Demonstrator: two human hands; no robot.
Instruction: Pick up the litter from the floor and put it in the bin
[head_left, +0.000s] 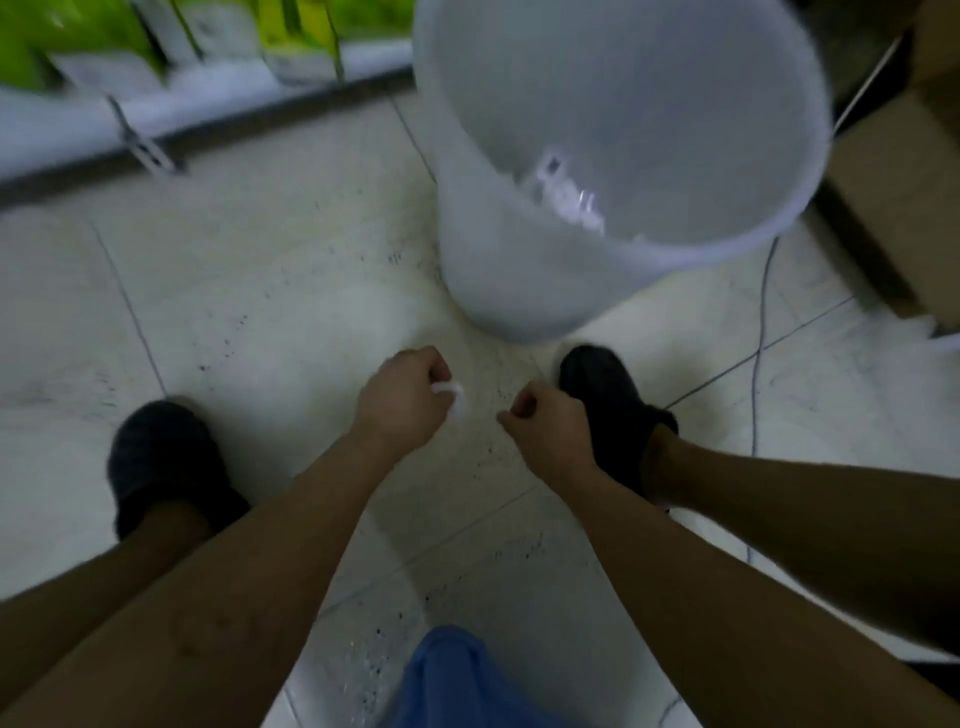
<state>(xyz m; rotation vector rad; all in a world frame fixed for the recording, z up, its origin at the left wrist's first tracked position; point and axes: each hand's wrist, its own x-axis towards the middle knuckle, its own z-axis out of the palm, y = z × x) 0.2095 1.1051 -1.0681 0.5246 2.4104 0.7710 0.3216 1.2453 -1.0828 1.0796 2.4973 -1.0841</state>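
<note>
Two hands reach down near one white bin (519, 270). The left hand (402, 402) pinches one white scrap (453, 396); the right hand (548, 434) is a closed fist, contents unseen.

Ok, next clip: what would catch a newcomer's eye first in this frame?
The big white bin dominates the upper right, standing on the tiled floor with some pale litter already inside. Just below it, between two dark shoes, the left hand pinches a small white scrap in its fingers, while the right hand is curled shut beside it, its contents hidden.
</note>
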